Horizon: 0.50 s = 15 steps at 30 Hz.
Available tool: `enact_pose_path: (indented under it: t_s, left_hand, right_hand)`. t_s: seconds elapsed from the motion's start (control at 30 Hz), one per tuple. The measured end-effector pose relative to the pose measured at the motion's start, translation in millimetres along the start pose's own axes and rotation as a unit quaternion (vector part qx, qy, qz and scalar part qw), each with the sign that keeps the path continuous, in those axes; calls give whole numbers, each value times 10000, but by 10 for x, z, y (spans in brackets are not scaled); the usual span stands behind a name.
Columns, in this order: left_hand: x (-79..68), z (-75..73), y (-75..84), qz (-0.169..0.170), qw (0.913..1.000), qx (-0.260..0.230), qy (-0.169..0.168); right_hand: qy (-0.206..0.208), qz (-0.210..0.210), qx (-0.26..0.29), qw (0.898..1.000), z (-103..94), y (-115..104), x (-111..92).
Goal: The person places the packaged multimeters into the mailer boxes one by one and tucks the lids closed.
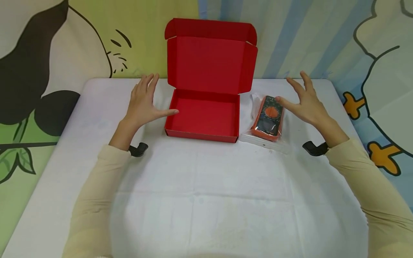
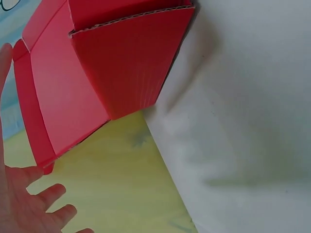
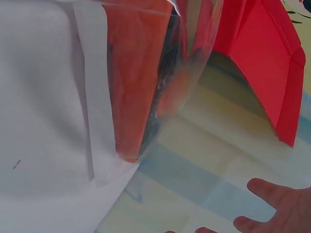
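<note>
A red cardboard box stands on the white table with its lid raised at the back; nothing lies inside. My left hand hovers at the box's left side, fingers spread, its thumb overlapping the left wall in the head view. To the right of the box lies an orange and black multimeter in a clear plastic bag. Over the multimeter's right side is my right hand, fingers apart and holding nothing. The right wrist view shows the bagged multimeter close up, with red leads beside it.
A white cloth with fold creases covers the table. Behind it hangs a printed curtain with cartoon figures, close to the raised lid. Black wrist straps show at both cuffs.
</note>
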<state>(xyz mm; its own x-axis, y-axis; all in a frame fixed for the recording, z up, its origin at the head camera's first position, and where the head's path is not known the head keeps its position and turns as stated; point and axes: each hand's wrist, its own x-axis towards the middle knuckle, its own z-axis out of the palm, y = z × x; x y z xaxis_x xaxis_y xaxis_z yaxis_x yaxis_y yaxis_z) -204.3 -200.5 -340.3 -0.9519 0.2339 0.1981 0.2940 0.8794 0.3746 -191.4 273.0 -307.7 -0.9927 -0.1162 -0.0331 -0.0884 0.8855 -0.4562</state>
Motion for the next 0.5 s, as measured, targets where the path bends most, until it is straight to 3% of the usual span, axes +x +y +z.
enact_pose_path:
  t_s: [0.27,0.4,0.5]
  left_hand:
    - [-102,75,-10,-54,9997,-167,-168]
    - [-164,128,-40,-162,9988,-368,-286]
    - [-202,169,-68,-203,9977,-551,-325]
  right_hand:
    - [-277,-97,263,9992,16,74,-15]
    - [-764,-384,524,9950,21,107,-11]
    - [-1269,-775,756,9860,49,151,1]
